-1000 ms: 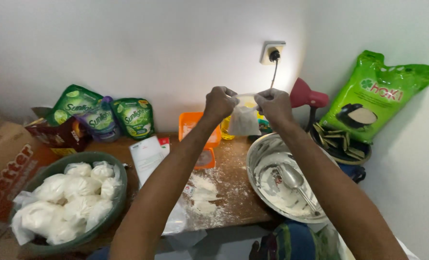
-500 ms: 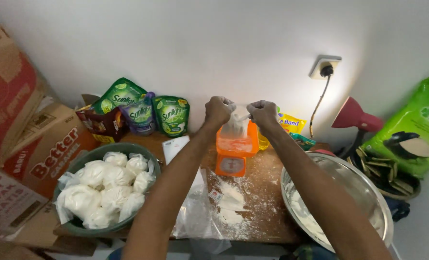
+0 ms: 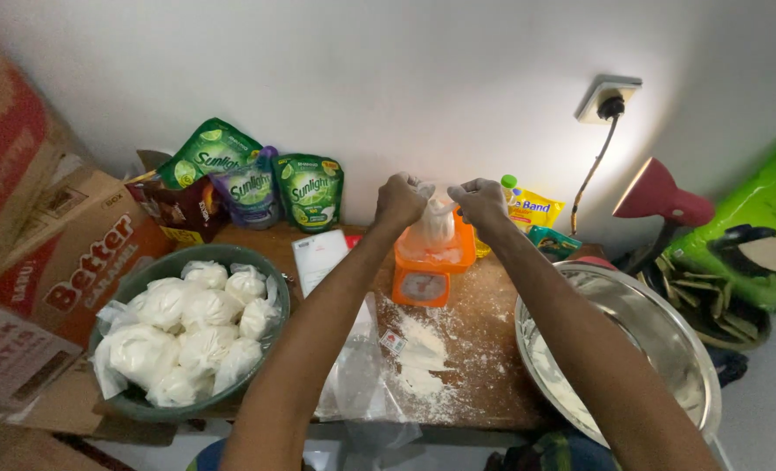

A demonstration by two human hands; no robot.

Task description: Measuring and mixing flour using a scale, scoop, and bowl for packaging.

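Observation:
My left hand (image 3: 400, 201) and my right hand (image 3: 479, 202) both pinch the top of a small clear plastic bag of white flour (image 3: 435, 228). The bag rests on an orange kitchen scale (image 3: 425, 276) near the back of the wooden table (image 3: 484, 366). Spilled flour (image 3: 423, 358) lies in front of the scale, beside a stack of empty clear bags (image 3: 353, 375).
A green basin (image 3: 270, 279) of several tied flour bags stands at left. A large steel bowl (image 3: 667, 336) with flour sits at right. Green pouches (image 3: 257, 179) line the wall, cardboard boxes (image 3: 65, 253) at far left, a red lamp (image 3: 663, 196) and a green sack (image 3: 754, 235) at right.
The view has swung left and down. Both hands have come down with the bag, from held up near the wall socket to resting on the orange scale.

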